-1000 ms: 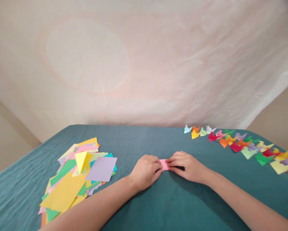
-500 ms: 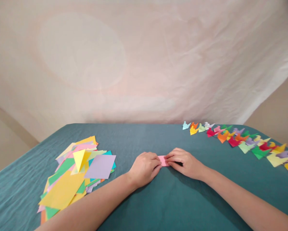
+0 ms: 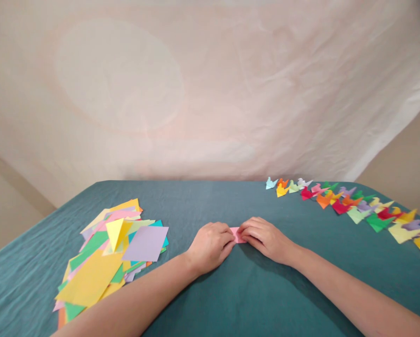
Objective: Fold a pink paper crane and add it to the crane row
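Left hand (image 3: 211,247) and right hand (image 3: 264,238) hold pink paper (image 3: 237,236) (folded small)

Left hand (image 3: 211,247) and right hand (image 3: 264,238) at opposite ends of small pink paper (image 3: 236,235), teal cloth (image 3: 231,299) beneath; loose coloured sheets (image 3: 92,277) leftward, folded paper birds (image 3: 341,207) rightward.

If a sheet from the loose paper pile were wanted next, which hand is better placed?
Probably the left hand: the paper pile lies on that side, while the right hand is farther away. Both hands' fingers are at the pink paper.
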A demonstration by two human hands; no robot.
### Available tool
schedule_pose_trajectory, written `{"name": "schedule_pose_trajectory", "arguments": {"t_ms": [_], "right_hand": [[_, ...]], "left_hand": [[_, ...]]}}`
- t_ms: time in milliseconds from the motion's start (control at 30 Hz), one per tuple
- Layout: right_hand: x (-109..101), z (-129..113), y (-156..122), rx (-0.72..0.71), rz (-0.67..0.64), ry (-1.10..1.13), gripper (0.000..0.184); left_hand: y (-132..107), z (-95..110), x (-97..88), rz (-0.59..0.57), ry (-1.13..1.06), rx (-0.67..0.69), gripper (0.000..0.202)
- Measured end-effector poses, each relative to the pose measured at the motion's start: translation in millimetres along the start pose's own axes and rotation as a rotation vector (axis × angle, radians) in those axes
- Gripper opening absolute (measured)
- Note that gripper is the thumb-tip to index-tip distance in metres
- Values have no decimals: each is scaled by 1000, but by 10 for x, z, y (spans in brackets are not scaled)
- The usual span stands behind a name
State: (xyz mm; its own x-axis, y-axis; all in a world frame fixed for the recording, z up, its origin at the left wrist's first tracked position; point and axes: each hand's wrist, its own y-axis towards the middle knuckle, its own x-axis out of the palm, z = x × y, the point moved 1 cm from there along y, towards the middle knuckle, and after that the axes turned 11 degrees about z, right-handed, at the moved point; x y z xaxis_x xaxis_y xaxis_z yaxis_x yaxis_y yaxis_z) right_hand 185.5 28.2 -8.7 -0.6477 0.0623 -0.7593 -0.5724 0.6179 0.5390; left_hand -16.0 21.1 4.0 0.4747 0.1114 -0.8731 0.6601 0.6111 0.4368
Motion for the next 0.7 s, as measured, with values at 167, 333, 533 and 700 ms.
{"name": "schedule_pose_trajectory", "arguments": {"t_ms": [167, 333, 533, 700], "right_hand": [[76, 27, 2, 96, 31, 9, 15], [134, -10, 20, 164, 80, 10, 16], [165, -21, 62, 224, 101, 12, 22], [186, -6, 63, 242, 105, -15, 21]], "left_hand": [[9, 41, -31, -52, 83, 35, 22], [5, 104, -59, -121, 194, 87, 22], [-6, 117, -50, -117, 209, 95, 24], [-11, 119, -86, -108, 178, 76, 23]]}}
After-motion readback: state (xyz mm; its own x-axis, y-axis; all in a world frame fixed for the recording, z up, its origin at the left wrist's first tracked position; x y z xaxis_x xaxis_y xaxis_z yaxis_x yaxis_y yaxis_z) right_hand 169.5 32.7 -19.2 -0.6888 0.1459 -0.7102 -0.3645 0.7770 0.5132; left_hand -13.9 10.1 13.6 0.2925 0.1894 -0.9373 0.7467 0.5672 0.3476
